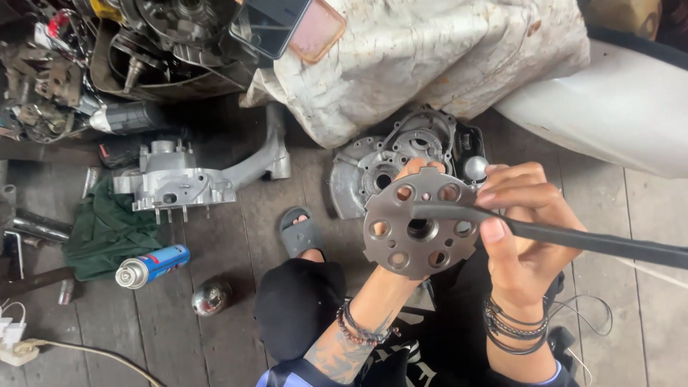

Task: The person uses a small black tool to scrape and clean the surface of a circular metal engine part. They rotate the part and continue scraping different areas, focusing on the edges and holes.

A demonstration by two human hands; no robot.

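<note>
- Clutch plate (419, 228), a round grey metal disc ringed with holes, is what I see held up face-on above my lap, in front of the open crankcase half (401, 154) lying on the wooden floor (215, 337).
- My left hand (416, 172) grips the disc from behind; its fingertips curl over the top edge, closed on the plate.
- My right hand (523, 229) is closed round a dark flat file (566, 236), thumb and fingers pinching it, the tip laid across the plate near the centre hole.
- Bracelets sit on both wrists; my sandalled foot (299, 231) is just left of the plate.
- Farther left lie another engine casing (179, 183), a green rag (107, 229), a blue spray can (152, 265) and a shiny metal ball (211, 297).
- A dirty white cloth (430, 57) covers something behind.
</note>
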